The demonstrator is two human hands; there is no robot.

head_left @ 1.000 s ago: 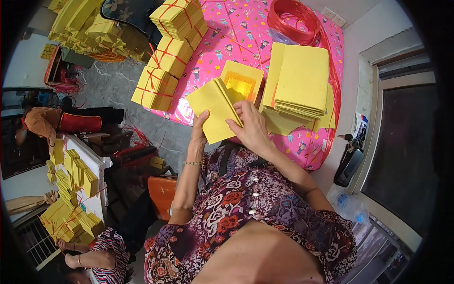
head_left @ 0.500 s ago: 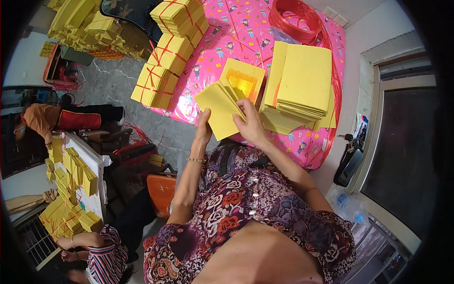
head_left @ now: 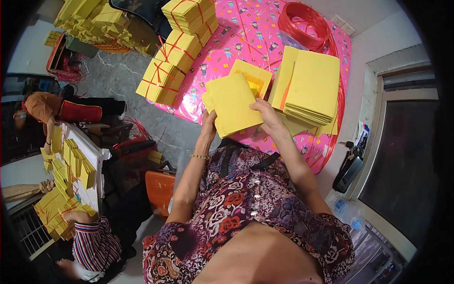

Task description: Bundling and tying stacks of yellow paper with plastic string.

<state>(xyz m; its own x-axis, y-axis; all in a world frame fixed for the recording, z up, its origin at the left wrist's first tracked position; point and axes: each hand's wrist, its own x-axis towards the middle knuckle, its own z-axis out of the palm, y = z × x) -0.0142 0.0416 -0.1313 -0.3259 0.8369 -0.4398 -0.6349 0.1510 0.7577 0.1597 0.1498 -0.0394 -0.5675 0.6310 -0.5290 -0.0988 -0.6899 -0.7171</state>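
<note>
Red-tied yellow bundles (head_left: 160,79) are lining the left of the pink cover (head_left: 230,47). The left hand (head_left: 208,124), most fingers hidden, is supporting 1 yellow paper sheaf (head_left: 231,105) above the cover's near edge. The right hand (head_left: 268,116) is pinching its right edge, beside a yellow stack (head_left: 313,85).

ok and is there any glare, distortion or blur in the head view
Head view: glare whitens the pink table cover near its left edge; the window frame bends near the right rim; the picture's corners are black; the held yellow papers look brightly lit, without obvious blur.
</note>
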